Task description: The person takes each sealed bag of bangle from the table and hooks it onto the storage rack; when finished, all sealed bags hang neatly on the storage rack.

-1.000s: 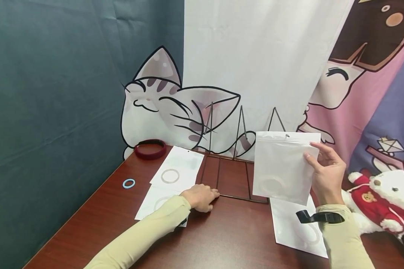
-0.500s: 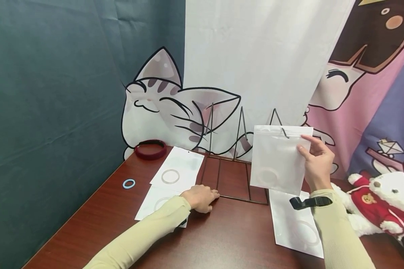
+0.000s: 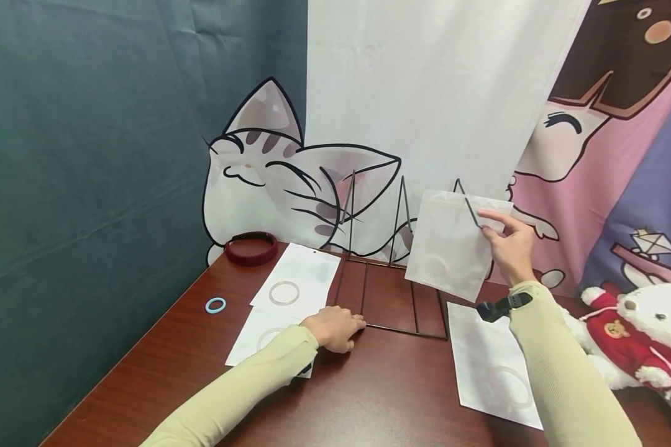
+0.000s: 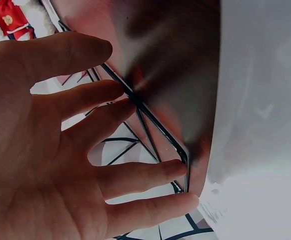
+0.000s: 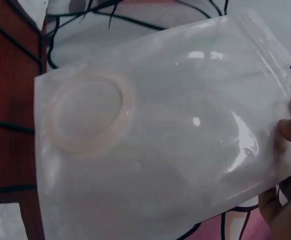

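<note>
My right hand (image 3: pixel 511 245) pinches the upper right edge of a white zip bag (image 3: pixel 450 248), held up at the wire display rack (image 3: pixel 404 331). A pale ring (image 5: pixel 127 102) shows through the bag's film in the right wrist view. The rack's right prong (image 3: pixel 470 208) has its front arm before the bag's top, near my fingertips; the bag hides its rear part. My left hand (image 3: pixel 335 328) rests at the rack's front left corner. Its fingers are extended at the rack's dark base bar (image 4: pixel 158 122) in the left wrist view.
White bags with rings lie flat at left, one behind (image 3: pixel 313 264) and one in front (image 3: pixel 248 341). Another white bag (image 3: pixel 481 366) lies at right. A dark red headband (image 3: pixel 251 258), a blue ring (image 3: pixel 208 307) and a plush bear (image 3: pixel 612 329) are on the table.
My right hand has moved the bag up, left and away from me, and more of the right prong now shows in front of it. My left hand has stayed at the rack.
</note>
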### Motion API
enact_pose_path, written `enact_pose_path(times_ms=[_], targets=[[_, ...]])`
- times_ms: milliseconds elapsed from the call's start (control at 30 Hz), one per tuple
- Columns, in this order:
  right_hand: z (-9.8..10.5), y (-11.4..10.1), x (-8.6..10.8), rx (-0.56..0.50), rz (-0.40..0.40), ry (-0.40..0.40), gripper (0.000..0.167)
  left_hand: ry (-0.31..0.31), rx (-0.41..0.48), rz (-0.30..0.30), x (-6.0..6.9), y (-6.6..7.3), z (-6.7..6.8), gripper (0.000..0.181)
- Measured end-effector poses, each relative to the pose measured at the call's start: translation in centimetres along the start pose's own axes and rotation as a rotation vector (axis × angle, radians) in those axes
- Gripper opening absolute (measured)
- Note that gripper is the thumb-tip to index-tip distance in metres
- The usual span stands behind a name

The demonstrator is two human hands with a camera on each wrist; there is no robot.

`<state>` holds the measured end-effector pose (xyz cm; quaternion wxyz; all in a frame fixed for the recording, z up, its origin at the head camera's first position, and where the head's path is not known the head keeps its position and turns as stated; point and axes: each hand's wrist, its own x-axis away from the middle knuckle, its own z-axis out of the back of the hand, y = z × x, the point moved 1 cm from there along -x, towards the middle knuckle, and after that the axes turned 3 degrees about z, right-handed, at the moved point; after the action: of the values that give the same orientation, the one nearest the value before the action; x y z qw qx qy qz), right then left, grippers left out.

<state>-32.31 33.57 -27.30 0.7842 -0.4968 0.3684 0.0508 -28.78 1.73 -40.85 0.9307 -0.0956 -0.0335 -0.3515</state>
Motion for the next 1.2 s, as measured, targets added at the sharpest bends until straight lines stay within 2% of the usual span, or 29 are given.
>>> enact_pose_path(times_ms=[100, 333, 567, 767, 1200], targets=[[-0.1, -0.4, -0.5, 0.047, -0.008, -0.038, 0.033, 0.008, 0.0, -0.005, -0.1, 0.0, 0.0, 0.05], [-0.8, 2.8, -2.8, 0.19, -0.064, -0.079, 0.037, 0.029, -0.006, -0.014, 0.1, 0.0, 0.2, 0.047], [-0.8, 3.1, -3.2, 0.269, -0.089, -0.124, 0.042, 0.041, -0.011, -0.025, 0.1, 0.0, 0.2, 0.044], [-0.6, 3.3, -2.8, 0.307, -0.136, -0.212, 0.046, 0.042, -0.009, -0.019, 0.0, -0.1, 0.2, 0.043], [0.4, 6.5, -0.2, 0.307, -0.186, -0.285, 0.047, 0.049, -0.006, -0.012, 0.1, 0.0, 0.2, 0.042]])
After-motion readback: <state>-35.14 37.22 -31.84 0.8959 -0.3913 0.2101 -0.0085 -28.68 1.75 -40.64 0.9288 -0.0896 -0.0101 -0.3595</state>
